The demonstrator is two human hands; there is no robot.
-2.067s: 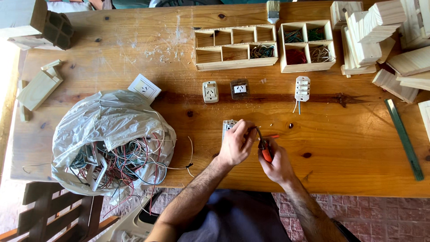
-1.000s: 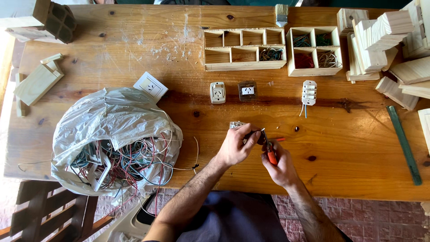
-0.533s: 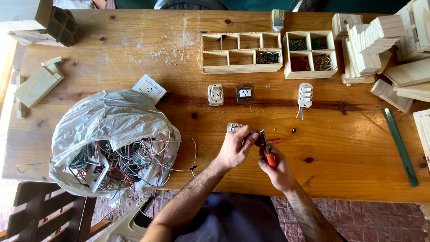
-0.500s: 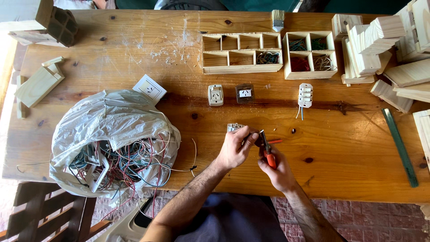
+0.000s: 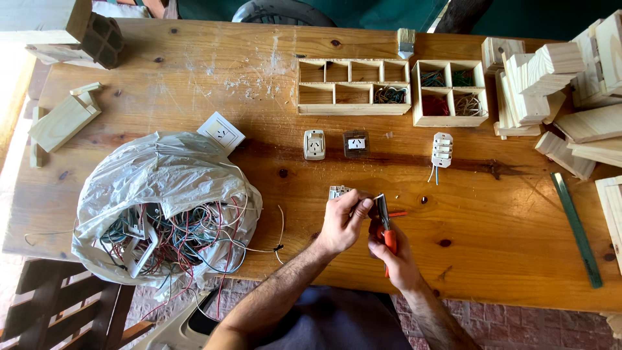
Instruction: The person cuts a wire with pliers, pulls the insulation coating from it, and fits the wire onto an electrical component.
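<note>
Socket module: small white/grey part [image 5: 338, 192], pinched in left hand [image 5: 343, 220] just above table, near front edge, centre.
L hand: fingers clenched on the module, thumb tip near plier jaws.
R hand: [image 5: 392, 256] wrapped round orange-handled pliers [image 5: 385, 227], jaws up, meeting the module's right side; short red wire [image 5: 397, 214] stuck out beside them.
Vs earlier: hands & part sat in much the same spot as 0.5 s before; pose barely changed, only the view shifted a bit.
Table: wooden bench [image 5: 505, 246].
Behind: white socket [image 5: 314, 144], dark socket [image 5: 356, 143], white terminal block [image 5: 442, 149] in a row.
Further back: compartment trays [image 5: 353, 87] w/ wire bits.
Left: plastic bag of tangled wires [image 5: 165, 214].
Right edge: green ruler [image 5: 576, 227], wood blocks [image 5: 544, 78].
</note>
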